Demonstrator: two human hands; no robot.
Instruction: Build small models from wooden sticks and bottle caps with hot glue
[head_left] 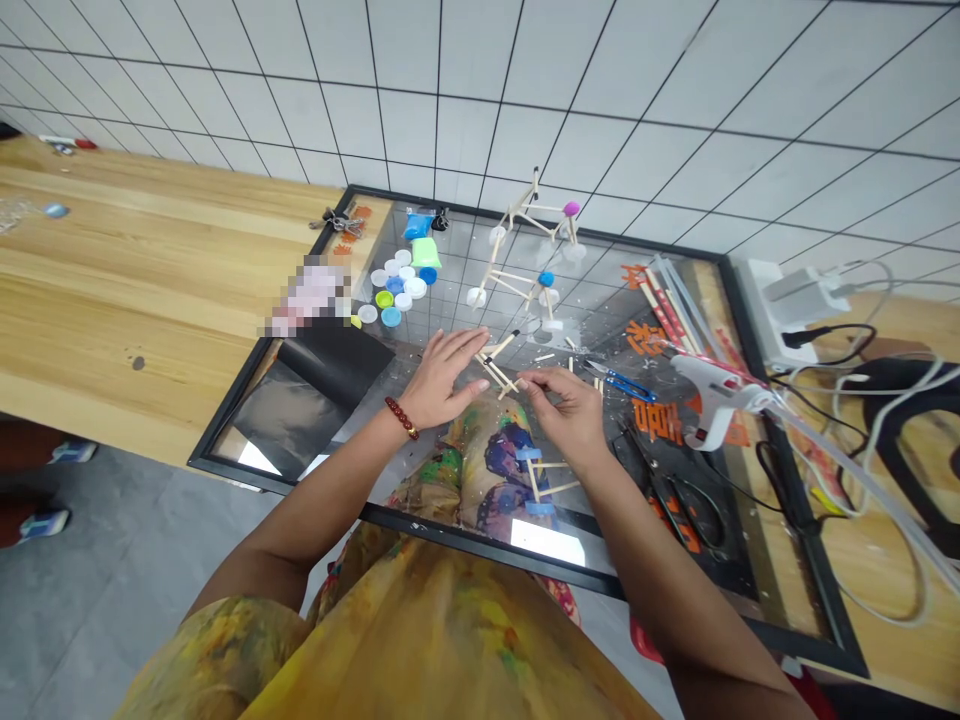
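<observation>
A small frame of pale wooden sticks (498, 366) with dark tips stands on the glass panel between my hands. My left hand (444, 380), with a red bead bracelet on its wrist, is at its left side. Those fingers are stretched out and the thumb is apart, close to the sticks; contact is unclear. At the frame's right end, my right hand (564, 408) has thumb and forefinger pinched on a stick. Beyond them stand two stick models, one with a blue ball (546, 280) and one with a purple ball (571, 209). Another stick piece with blue ends (538, 480) lies near my right forearm.
Bottle caps (391, 317) and clay packets (426, 252) lie at the back left, black sheets (322, 385) nearer. On the right are blue-handled snips (628, 385), a white glue gun (716, 400), scissors (694, 510) and a power strip (780, 310) with cables. A tiled wall closes the back.
</observation>
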